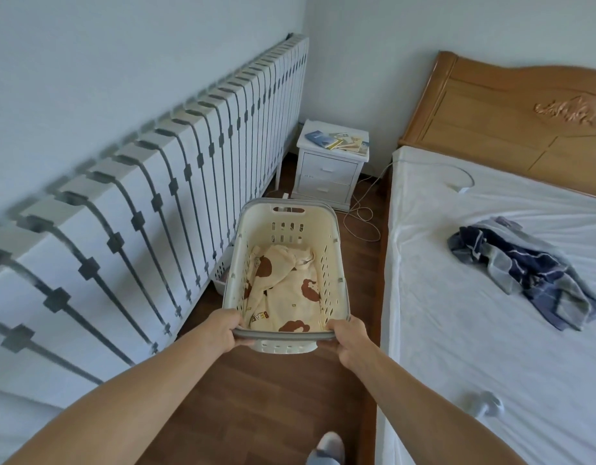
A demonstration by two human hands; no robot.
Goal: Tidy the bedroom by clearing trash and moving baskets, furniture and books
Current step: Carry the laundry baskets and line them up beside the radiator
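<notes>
Left hand (223,330) and right hand (352,340), fingers curled, each grip a near corner of the grey rim of 1 cream laundry basket (338,263), thumbs on top. The basket holds a cream cloth (286,297) with brown patches and sits over the wooden floor (273,397); whether it touches the floor cannot be told. A white slatted panel (139,213) leans on the wall at its left; the bed (491,347), bearing a blue-grey cloth (524,273), lies at its right. Beyond the basket, in the corner, a 2-drawer white table (327,172) carries several books (340,140).
</notes>
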